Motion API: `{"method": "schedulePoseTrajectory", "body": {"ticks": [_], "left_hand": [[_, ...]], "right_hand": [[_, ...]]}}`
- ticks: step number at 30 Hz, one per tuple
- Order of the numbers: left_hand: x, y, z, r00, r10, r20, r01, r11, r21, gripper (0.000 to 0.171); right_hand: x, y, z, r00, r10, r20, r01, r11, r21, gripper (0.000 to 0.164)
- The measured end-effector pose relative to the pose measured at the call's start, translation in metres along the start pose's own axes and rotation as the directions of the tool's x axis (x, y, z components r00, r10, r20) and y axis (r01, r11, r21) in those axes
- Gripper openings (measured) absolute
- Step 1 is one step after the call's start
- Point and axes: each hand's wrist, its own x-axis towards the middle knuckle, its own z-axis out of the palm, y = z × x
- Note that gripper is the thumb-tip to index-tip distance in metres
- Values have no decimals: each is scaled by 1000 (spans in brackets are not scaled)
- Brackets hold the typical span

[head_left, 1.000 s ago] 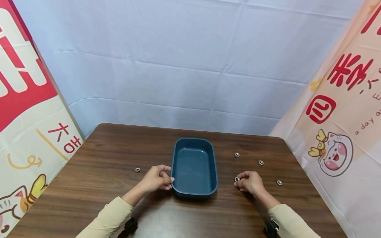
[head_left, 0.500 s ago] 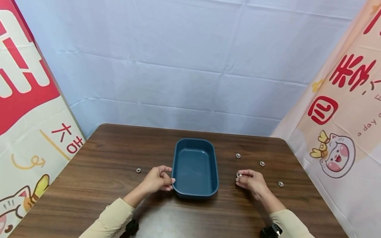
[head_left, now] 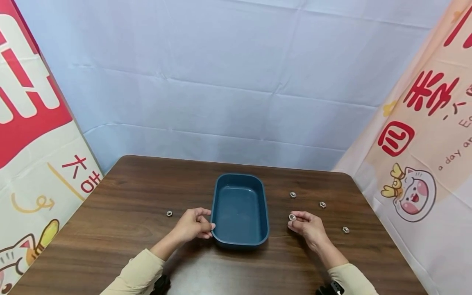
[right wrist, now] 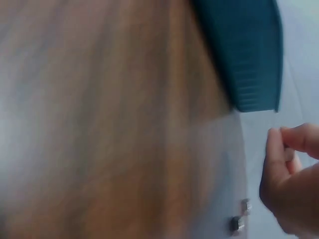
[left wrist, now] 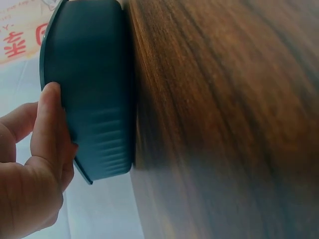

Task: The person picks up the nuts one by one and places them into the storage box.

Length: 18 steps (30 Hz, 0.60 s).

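Observation:
A dark blue rectangular plastic tray [head_left: 239,215] stands in the middle of the wooden table. My left hand [head_left: 192,225] holds its left side, the thumb at the rim and the other fingers against the outer wall; the left wrist view shows those fingers on the ribbed tray wall [left wrist: 97,99]. To the right of the tray, my right hand [head_left: 310,230] pinches a metal hex nut [head_left: 292,217] between thumb and fingers, a little above the table. In the right wrist view the fingers of the right hand [right wrist: 289,181] mostly hide that nut.
On the right of the table [head_left: 295,262] lie three more nuts: one nut [head_left: 293,195] farther back, another nut [head_left: 322,205] beyond the hand, and a third nut [head_left: 345,230] near the right edge. A single nut [head_left: 169,213] lies left of the left hand.
My right hand has lifted the nut slightly off the table and turned it between its fingers. The left hand stays at the tray, which has not moved.

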Motion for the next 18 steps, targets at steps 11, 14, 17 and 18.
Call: {"method": "schedulePoseTrajectory", "body": {"ticks": [11, 14, 17, 18], "left_hand": [[0, 3, -2, 999, -31, -11, 31, 999, -7, 54], [-1, 2, -3, 999, -35, -10, 35, 999, -11, 55], [0, 2, -2, 999, -35, -4, 35, 999, -19, 55], [0, 2, -2, 999, -36, -3, 36, 999, -22, 55]], "right_hand": [[8, -12, 14, 998, 29, 53, -26, 998, -56, 42], [10, -16, 21, 999, 36, 32, -32, 995, -92, 37], [11, -20, 26, 999, 28, 30, -23, 989, -145, 37], [11, -21, 27, 999, 26, 34, -21, 987, -161, 37]]}}
